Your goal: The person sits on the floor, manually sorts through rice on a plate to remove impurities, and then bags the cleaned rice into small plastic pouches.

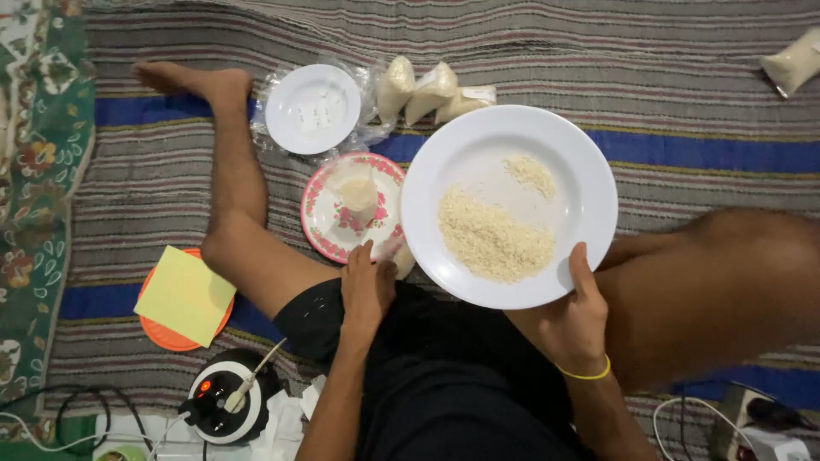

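Head view, person seated on a striped woven mat [700,128], legs spread.

Right hand [576,320]: closed on the near rim of a large white plate [589,183], thumb lying over the rim, fingers underneath. The plate is held up above the mat and lap. On it, one broad heap of uncooked rice [494,239] and a smaller patch toward the far side.

Left hand [369,286]: fingers curled about a small clear bag [400,256] at the plate's left edge; grip partly hidden, contents not clear. The hand touches the near rim of a pink floral plate [320,224], which carries a small filled plastic bag [357,192].

Further out: a small white plate [312,108] on clear plastic, three filled rice packets [431,92] just beside it, another packet [794,61] at far right. Near left: a yellow sheet [185,294] on an orange lid [162,335]; a round black-and-white electric device [224,397] with a lit red lamp.
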